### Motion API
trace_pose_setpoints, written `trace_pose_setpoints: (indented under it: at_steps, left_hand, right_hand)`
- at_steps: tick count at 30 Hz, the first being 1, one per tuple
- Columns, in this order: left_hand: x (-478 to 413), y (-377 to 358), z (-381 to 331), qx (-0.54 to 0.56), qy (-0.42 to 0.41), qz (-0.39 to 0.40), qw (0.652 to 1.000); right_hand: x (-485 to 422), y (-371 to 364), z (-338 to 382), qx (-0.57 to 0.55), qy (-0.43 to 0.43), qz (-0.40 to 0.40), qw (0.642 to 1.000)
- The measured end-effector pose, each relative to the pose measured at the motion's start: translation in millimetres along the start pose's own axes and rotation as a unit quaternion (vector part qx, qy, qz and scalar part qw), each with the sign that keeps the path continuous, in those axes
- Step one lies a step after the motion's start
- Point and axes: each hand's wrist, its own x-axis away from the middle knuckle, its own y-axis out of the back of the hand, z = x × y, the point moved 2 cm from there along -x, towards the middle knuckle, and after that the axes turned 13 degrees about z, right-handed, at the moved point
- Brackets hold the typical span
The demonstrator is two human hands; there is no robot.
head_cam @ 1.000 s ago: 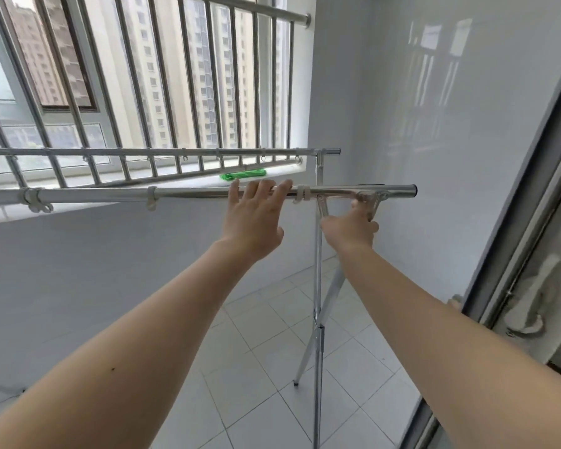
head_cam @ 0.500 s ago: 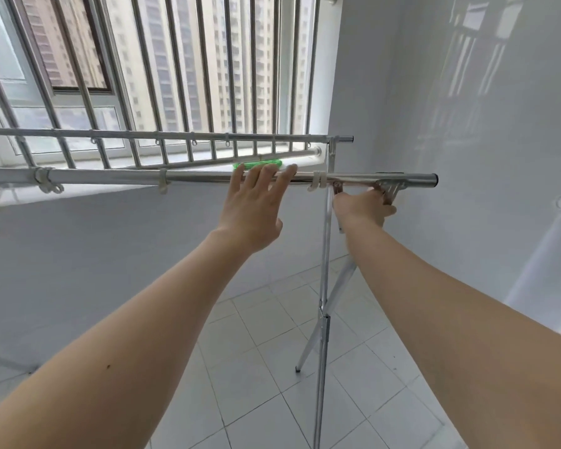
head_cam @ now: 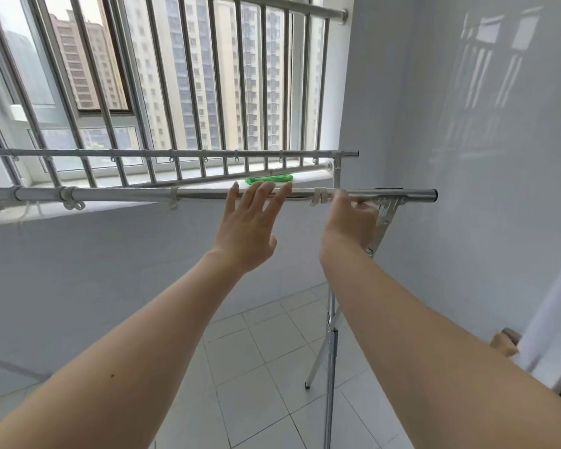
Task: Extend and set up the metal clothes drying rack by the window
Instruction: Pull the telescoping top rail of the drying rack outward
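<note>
The near rail (head_cam: pixel 127 194) of the metal drying rack ran almost level across the view, its long axis left to right, ending in a capped tip (head_cam: pixel 434 193) close to the white wall (head_cam: pixel 467 157) on the right. A second, thinner rail (head_cam: pixel 175 152) lay parallel behind it, nearer the barred window (head_cam: pixel 208 76), and the crossed legs (head_cam: pixel 329 351) stood on the tiled floor (head_cam: pixel 256 351) below the right end.

Both hands reached forward and up to the near rail. The left hand (head_cam: pixel 248 228) was spread wide and flat, fingertips (head_cam: pixel 266 189) at or just against the tube, gripping nothing. The right hand (head_cam: pixel 347 222) was nearer the rail's end, curled beside the hinge bracket (head_cam: pixel 386 205) and just right of a white clip (head_cam: pixel 319 196); whether it actually clasped the tube or bracket could not be told, as its fingers were turned away.

Any further extension would probably run along the rail's axis toward the right, and the wall left little room there. A green bundle (head_cam: pixel 269 180) lay on the sill (head_cam: pixel 175 181) behind the rail, clear of both hands. More white clips (head_cam: pixel 174 197) sat along the tube to the left and might snag a sliding palm.
</note>
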Motion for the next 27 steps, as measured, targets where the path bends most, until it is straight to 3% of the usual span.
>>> trace_pose_setpoints:
  at_steps: [3,9,16,20,24,27]
  left_hand:
    - [-1.9,9.0,17.6,0.0,0.011,-0.028,1.0]
    - [-5.4,12.0,59.1,-0.006,0.094,0.007,0.996]
    - [-27.8,4.2,71.3,-0.009,0.051,-0.027,0.998]
    - [-37.6,-1.6,97.7,0.003,0.04,-0.04,0.998]
    - [-50.6,-12.2,132.6,-0.073,0.026,-0.032,0.996]
    - [-66.6,-22.9,156.3,-0.043,0.048,-0.009,0.998]
  right_hand:
    - [5.3,-10.8,2.3,0.016,-0.036,0.024,0.999]
    - [-10.8,-27.0,9.4,0.049,-0.089,0.08,0.992]
    - [-42.2,-56.6,13.7,0.091,-0.074,0.006,0.993]
    - [-79.0,-64.6,18.5,0.088,-0.086,-0.006,0.992]
    - [-118.1,-73.1,26.5,0.112,-0.096,-0.002,0.989]
    - [-138.6,-89.3,27.1,0.148,-0.065,0.007,0.987]
